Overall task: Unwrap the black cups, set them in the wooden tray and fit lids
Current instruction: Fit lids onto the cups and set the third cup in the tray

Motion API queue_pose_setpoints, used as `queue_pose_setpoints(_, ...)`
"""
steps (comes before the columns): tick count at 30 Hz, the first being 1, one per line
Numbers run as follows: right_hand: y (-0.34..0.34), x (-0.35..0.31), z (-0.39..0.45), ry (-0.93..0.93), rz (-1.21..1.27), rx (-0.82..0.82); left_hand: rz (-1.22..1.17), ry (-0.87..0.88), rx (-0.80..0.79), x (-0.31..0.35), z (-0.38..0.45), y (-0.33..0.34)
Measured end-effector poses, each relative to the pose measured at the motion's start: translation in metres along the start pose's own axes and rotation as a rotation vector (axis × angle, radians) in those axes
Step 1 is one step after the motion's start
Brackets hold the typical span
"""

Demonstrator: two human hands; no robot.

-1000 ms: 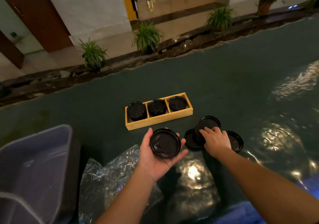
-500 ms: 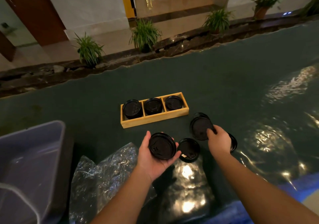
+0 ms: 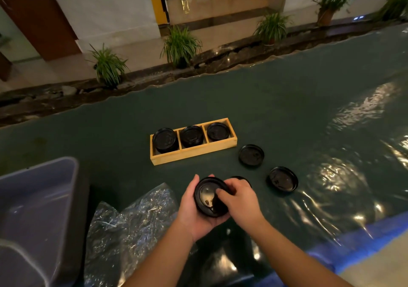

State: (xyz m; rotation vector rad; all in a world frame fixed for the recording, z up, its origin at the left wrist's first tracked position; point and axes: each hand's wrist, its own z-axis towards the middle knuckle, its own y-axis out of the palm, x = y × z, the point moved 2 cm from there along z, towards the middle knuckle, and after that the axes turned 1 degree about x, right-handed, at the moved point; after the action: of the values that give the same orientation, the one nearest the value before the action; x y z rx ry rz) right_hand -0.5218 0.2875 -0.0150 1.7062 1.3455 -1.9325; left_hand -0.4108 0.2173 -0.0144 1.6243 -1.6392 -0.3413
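The wooden tray [image 3: 194, 154] lies mid-table with three compartments, each holding a lidded black cup [image 3: 165, 139]. My left hand [image 3: 192, 211] cups a black lid [image 3: 207, 197] from below, close to me. My right hand [image 3: 239, 200] rests its fingers on that same lid from the right. Two loose black lids lie on the table to the right, one [image 3: 251, 155] near the tray's right end, another [image 3: 282, 178] closer to me. A further lid [image 3: 240, 178] peeks out behind my right hand, mostly hidden.
Crumpled clear plastic wrap [image 3: 130, 227] lies at the near left. A grey plastic bin [image 3: 35, 209] stands at the far left. The dark green table cover [image 3: 309, 114] is glossy. Potted plants line the floor beyond the table's far edge.
My right hand let go of the lid it held over the table and came left onto the lid in my left hand. The lids on the table now lie spread apart.
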Motion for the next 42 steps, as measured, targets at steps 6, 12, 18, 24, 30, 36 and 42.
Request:
queue_pose_setpoints(6,0.003,0.007,-0.007,-0.038,-0.139,0.019,0.003,0.006,-0.059,-0.007,-0.003,-0.007)
queue_pose_setpoints(12,-0.001,0.017,-0.012,-0.131,0.090,0.050,-0.053,0.075,-0.023,-0.009,-0.003,-0.019)
queue_pose_setpoints(18,-0.006,0.057,0.005,-0.203,-0.534,-0.008,-0.109,0.128,0.004,0.000,-0.007,-0.019)
queue_pose_setpoints(24,-0.004,0.075,0.021,-0.096,-0.935,-0.203,-0.112,0.141,0.060,0.002,-0.012,-0.026)
queue_pose_setpoints(30,-0.002,0.077,0.030,-0.085,-0.989,-0.205,-0.100,0.158,0.049,0.010,-0.017,-0.023)
queue_pose_setpoints(36,-0.010,0.085,0.033,0.033,-0.681,-0.144,-0.103,0.159,0.064,0.014,-0.017,-0.021)
queue_pose_setpoints(42,-0.029,0.075,0.043,0.461,0.445,0.166,-0.083,0.181,0.061,0.022,-0.016,-0.020)
